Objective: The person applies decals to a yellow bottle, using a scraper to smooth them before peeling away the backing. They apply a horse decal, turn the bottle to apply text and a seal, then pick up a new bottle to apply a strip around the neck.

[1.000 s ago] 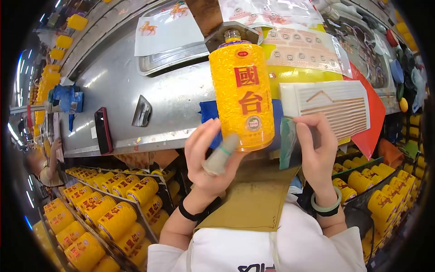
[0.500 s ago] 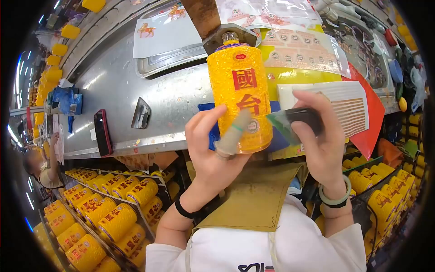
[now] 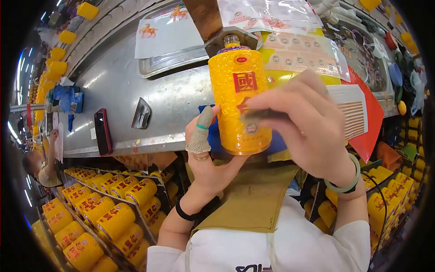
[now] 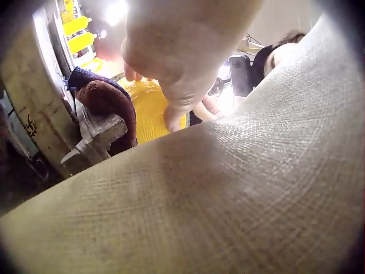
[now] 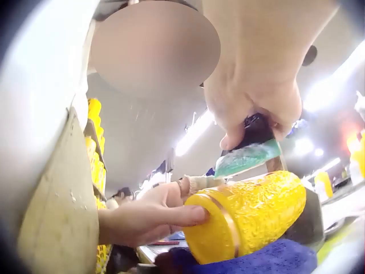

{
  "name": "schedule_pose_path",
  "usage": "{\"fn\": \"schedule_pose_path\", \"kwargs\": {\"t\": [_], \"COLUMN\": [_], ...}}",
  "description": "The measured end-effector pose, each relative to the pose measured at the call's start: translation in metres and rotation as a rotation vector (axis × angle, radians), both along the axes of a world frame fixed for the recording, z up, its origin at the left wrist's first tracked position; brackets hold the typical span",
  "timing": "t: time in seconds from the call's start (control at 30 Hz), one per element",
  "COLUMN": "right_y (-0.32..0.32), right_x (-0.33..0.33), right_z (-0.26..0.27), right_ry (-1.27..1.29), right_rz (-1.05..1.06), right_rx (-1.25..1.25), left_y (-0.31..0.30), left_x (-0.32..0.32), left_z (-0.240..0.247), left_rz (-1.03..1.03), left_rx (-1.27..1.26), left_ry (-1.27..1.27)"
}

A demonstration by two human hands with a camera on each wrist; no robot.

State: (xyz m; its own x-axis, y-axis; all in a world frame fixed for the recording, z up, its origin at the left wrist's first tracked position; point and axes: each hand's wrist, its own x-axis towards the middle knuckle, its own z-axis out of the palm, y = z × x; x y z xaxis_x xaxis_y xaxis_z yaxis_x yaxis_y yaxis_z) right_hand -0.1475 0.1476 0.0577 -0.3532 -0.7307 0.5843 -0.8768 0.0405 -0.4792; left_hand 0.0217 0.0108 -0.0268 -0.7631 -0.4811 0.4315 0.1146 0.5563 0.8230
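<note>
The left hand (image 3: 206, 165) holds the yellow bottle (image 3: 234, 103) by its lower end, thumb against the base. The right hand (image 3: 315, 129) pinches a teal-edged black tool (image 5: 251, 153) just over the bottle's lettered front; contact is unclear. Beneath the bottle, beside the left hand, lies a blue cloth (image 5: 271, 260); farther left of that hand, a phone (image 3: 103, 131) rests on the desk (image 3: 120, 104).
</note>
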Motion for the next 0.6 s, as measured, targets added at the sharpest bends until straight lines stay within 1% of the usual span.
{"fn": "schedule_pose_path", "kwargs": {"t": [0.07,0.13,0.2,0.27,0.33,0.37,0.4,0.47,0.53,0.6], "right_y": [0.001,0.002,0.009,0.021,0.036,0.042,0.045,0.057,0.062,0.064], "right_x": [0.004,0.002,-0.005,0.003,0.012,0.016,0.024,0.047,0.059,0.058], "right_z": [0.001,-0.006,-0.007,-0.008,-0.016,-0.024,-0.027,-0.039,-0.031,-0.032], "right_ry": [-0.19,-0.173,-0.079,-0.116,-0.089,0.037,0.075,0.114,0.109,0.098], "right_rz": [0.115,0.068,-0.057,-0.087,0.026,0.103,0.146,0.173,0.169,0.158], "right_rx": [0.06,0.038,-0.059,-0.065,-0.052,-0.065,-0.031,-0.027,0.056,0.026], "left_y": [0.001,0.0,-0.001,-0.001,0.001,0.001,0.001,0.0,-0.001,0.0], "left_x": [0.0,0.001,0.002,0.002,0.001,0.002,0.003,0.003,0.003,0.003], "left_z": [0.0,-0.003,-0.004,-0.005,-0.007,-0.009,-0.011,-0.01,-0.004,-0.005], "left_rz": [0.006,0.01,0.003,0.001,0.001,0.0,-0.001,-0.002,-0.033,-0.035], "left_rx": [-0.012,-0.044,-0.066,-0.09,0.005,0.006,0.029,0.052,0.044,0.048], "left_ry": [-0.008,-0.025,-0.035,-0.047,0.002,-0.001,-0.001,-0.003,-0.01,-0.01]}}
